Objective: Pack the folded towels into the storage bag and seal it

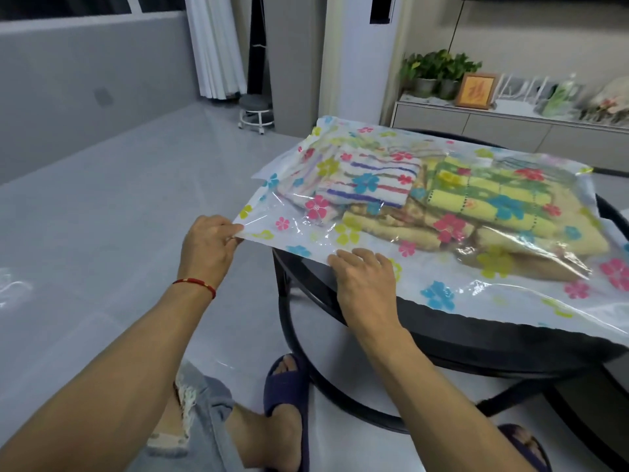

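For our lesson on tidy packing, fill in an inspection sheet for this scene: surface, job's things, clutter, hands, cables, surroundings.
Surface: dark round table, mostly covered by the bag.
Job's things: flowered clear storage bag lying flat; folded towels already inside; near edge overhangs the table.
Clutter: nothing seen on the table.
Hands: left hand pinches the bag's corner; right hand presses flat on its near edge.
Cables: nothing seen.
Surroundings: grey tiled floor, curtain, cabinet with potted plants and picture frame.

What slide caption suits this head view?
Towels already inside the flowered bag on the table; left hand pinches its corner, right hand presses the near edge.
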Demonstrator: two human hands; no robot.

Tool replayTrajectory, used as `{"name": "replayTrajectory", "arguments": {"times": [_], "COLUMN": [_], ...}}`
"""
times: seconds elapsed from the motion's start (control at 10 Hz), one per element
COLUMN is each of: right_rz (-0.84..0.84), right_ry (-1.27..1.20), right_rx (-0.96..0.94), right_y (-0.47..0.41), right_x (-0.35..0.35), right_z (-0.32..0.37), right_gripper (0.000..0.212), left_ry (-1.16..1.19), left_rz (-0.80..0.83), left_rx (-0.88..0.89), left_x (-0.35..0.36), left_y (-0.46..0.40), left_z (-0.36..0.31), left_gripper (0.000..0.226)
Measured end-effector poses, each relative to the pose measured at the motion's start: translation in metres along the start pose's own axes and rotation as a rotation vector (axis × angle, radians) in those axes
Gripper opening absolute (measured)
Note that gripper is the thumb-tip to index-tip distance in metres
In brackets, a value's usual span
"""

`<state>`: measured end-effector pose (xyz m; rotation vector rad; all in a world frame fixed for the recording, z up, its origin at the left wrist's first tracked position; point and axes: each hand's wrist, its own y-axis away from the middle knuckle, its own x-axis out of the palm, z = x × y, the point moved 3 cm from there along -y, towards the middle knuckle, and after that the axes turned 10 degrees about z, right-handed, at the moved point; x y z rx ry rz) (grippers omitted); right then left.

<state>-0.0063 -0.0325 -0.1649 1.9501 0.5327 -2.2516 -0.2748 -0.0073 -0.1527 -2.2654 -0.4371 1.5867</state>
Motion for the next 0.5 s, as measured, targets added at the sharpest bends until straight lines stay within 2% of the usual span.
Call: {"name": "replayTrajectory", "arguments": {"times": [0.3, 0.4, 0.5], "right_rz": [-0.012, 0.033, 0.018], "right_ry": [-0.086, -0.164, -0.293], "right_rx": [0.020, 0.011, -0.021], "right_y": [-0.001, -0.003, 0.020], "right_x": [0.000, 0.002, -0.003], "right_z": [0.002, -0.003, -0.003], "right_gripper": [0.018, 0.019, 0.027], "left_ry": [0.067, 0.046, -0.025], "left_rz": [-0.001, 0.092, 0.083], "left_rx": [-0.203, -0.346, -0.219], "left_x": [0.001, -0.001, -0.005], "left_y": [-0.005, -0.004, 0.011], "left_z": [0.002, -0.008, -0.050], "left_gripper": [0.019, 0.036, 0.053]}}
